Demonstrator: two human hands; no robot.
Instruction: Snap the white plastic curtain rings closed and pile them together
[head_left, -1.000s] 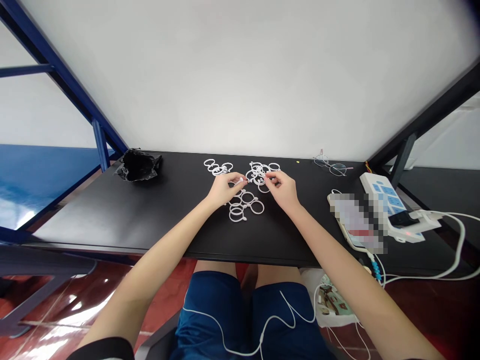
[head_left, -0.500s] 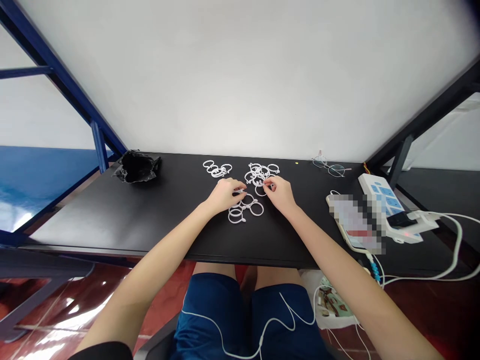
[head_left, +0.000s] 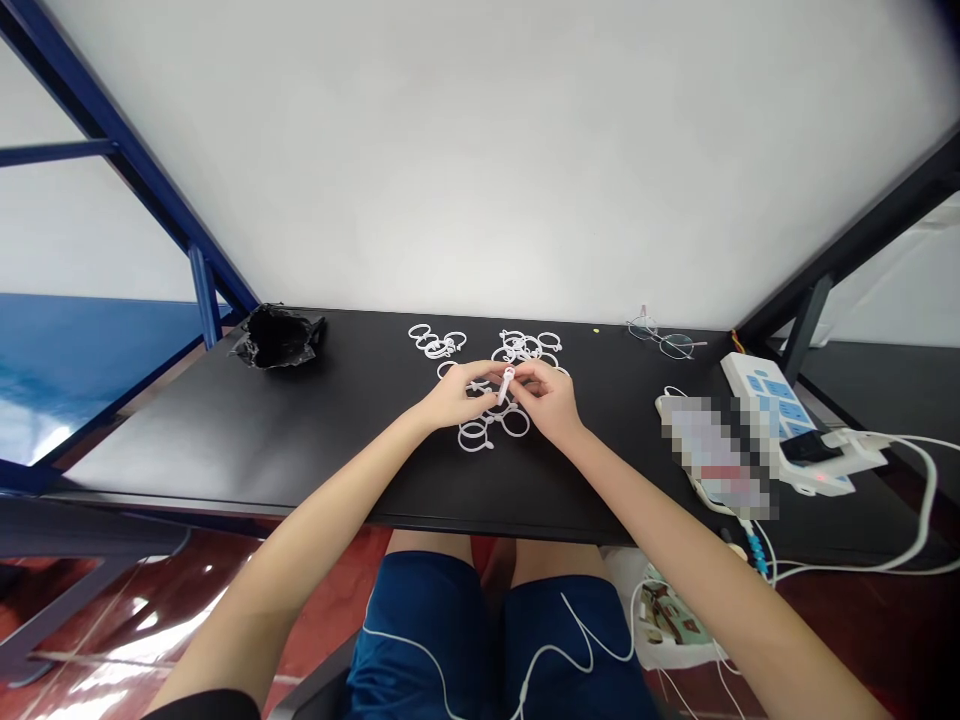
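Closer together now: left hand [head_left: 453, 396] and right hand [head_left: 553, 401], fingertips pinching white ring [head_left: 505, 386] edge-on; light, even pressure advisable.

I watch through one camera, worn on the person's head. It faces forward and down, over the person's lap [head_left: 424, 625] and the black table [head_left: 300, 425]. The lap fills the bottom of my picture, and at the top the view meets the pale wall [head_left: 480, 160]. The left hand [head_left: 457, 394] and the right hand [head_left: 551, 400] are fairly near, around the middle. The view is wide: it takes in the blue frame [head_left: 150, 178] at one side and the dark frame [head_left: 847, 245] at the other.
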